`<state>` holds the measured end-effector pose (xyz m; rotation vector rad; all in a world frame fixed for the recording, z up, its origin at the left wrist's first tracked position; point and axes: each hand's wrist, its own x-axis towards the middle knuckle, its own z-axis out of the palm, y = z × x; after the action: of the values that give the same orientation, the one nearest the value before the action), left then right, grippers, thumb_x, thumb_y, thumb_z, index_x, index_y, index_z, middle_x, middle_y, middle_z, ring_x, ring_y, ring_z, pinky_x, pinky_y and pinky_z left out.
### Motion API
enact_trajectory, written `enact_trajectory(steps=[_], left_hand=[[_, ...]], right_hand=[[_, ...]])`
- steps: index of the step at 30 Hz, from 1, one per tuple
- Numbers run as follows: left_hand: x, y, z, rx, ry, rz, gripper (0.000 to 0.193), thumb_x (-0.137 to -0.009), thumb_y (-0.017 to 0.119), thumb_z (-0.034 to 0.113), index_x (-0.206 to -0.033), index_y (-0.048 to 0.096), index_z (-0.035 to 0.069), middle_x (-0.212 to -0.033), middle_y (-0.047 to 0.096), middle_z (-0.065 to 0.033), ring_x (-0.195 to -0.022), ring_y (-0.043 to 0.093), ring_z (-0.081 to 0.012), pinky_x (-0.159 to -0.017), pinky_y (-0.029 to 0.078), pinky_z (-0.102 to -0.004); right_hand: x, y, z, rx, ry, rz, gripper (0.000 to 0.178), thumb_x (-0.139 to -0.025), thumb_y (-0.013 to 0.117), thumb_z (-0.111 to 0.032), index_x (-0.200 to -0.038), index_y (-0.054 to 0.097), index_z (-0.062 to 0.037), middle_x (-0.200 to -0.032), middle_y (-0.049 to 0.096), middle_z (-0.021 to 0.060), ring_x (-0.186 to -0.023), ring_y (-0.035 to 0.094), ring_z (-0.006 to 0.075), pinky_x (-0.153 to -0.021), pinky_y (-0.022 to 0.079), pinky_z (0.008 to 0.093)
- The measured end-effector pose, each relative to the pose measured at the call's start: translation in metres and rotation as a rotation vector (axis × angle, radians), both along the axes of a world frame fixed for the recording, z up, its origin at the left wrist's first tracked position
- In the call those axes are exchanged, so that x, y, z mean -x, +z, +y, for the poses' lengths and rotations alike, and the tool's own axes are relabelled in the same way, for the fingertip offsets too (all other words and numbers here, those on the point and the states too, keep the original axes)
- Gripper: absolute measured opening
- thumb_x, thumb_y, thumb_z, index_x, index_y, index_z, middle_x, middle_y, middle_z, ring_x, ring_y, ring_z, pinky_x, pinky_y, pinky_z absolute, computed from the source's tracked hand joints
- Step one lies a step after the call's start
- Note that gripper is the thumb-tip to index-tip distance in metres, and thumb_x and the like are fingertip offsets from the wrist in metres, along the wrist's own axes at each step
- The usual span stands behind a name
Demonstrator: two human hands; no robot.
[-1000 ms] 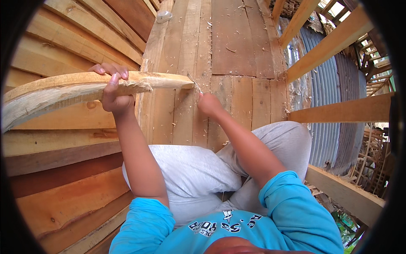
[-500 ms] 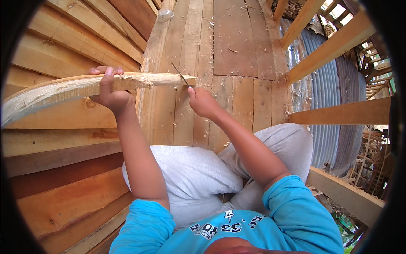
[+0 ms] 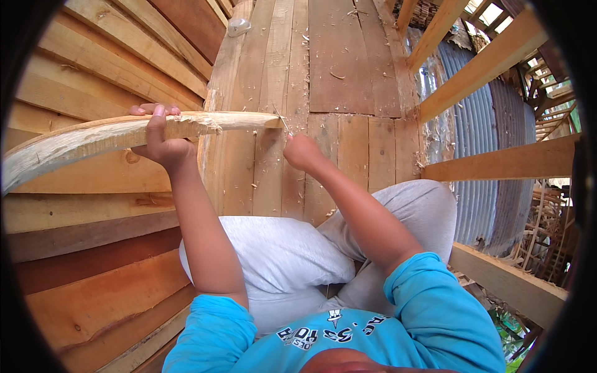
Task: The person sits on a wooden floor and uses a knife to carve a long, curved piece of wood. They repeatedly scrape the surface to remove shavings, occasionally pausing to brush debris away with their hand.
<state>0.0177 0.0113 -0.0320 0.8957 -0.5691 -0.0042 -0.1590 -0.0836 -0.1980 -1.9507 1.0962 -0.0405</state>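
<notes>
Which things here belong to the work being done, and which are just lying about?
In the work:
- curved wooden beam, gripped by the left fingers
- thin-bladed knife, in the right fingers

Just lying about:
- clear plastic container, on the floorboards
- curled wood shaving

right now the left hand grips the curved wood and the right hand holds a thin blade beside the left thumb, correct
No: in the head view the thin blade is at the right end of the curved wood, apart from the left hand, which does grip the wood; the right hand holds the blade.
</notes>
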Motion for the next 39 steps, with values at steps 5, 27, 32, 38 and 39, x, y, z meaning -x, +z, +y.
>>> enact_trajectory(steps=[5,27,32,38,39], left_hand=[[0.004,-0.002,0.003,0.017,0.021,0.005,0.031,-0.072,0.059,-0.006,-0.097,0.047,0.008,-0.078,0.051,-0.0063,-0.066,0.053,-0.0178,-0.063,0.050,-0.0344],[0.015,0.006,-0.006,-0.037,0.020,-0.043,0.030,-0.073,0.063,-0.005,-0.096,0.046,0.006,-0.073,0.050,-0.0063,-0.064,0.054,-0.0171,-0.065,0.052,-0.0321],[0.012,0.002,-0.001,-0.031,-0.011,-0.146,0.031,-0.074,0.063,-0.004,-0.098,0.046,0.006,-0.073,0.052,-0.0063,-0.065,0.056,-0.0166,-0.064,0.053,-0.0315],[0.030,0.009,-0.008,-0.060,-0.065,-0.171,0.032,-0.074,0.065,-0.004,-0.098,0.046,0.006,-0.073,0.055,-0.0059,-0.065,0.058,-0.0159,-0.065,0.054,-0.0309],[0.034,0.009,-0.009,-0.071,-0.085,-0.186,0.033,-0.074,0.066,-0.004,-0.098,0.046,0.006,-0.073,0.055,-0.0057,-0.065,0.058,-0.0156,-0.065,0.054,-0.0307]], right_hand=[[-0.001,0.022,0.013,-0.005,0.036,-0.053,0.041,-0.102,0.041,-0.027,-0.101,0.065,0.0059,-0.102,0.067,0.0294,-0.098,0.065,0.0443,-0.086,0.051,0.0520],[0.011,0.000,-0.003,0.045,0.010,0.120,0.042,-0.102,0.040,-0.027,-0.103,0.066,0.0056,-0.103,0.068,0.0277,-0.099,0.066,0.0436,-0.086,0.051,0.0517],[0.008,-0.011,-0.009,0.080,0.047,0.170,0.041,-0.102,0.041,-0.027,-0.104,0.066,0.0048,-0.105,0.067,0.0280,-0.100,0.065,0.0442,-0.087,0.051,0.0515],[0.014,-0.011,-0.011,0.026,0.009,0.180,0.039,-0.101,0.044,-0.028,-0.104,0.066,0.0047,-0.109,0.066,0.0287,-0.105,0.063,0.0435,-0.090,0.050,0.0510],[0.014,-0.009,-0.008,0.012,0.003,0.205,0.038,-0.101,0.045,-0.028,-0.107,0.066,0.0030,-0.113,0.066,0.0264,-0.108,0.063,0.0411,-0.092,0.050,0.0494]])
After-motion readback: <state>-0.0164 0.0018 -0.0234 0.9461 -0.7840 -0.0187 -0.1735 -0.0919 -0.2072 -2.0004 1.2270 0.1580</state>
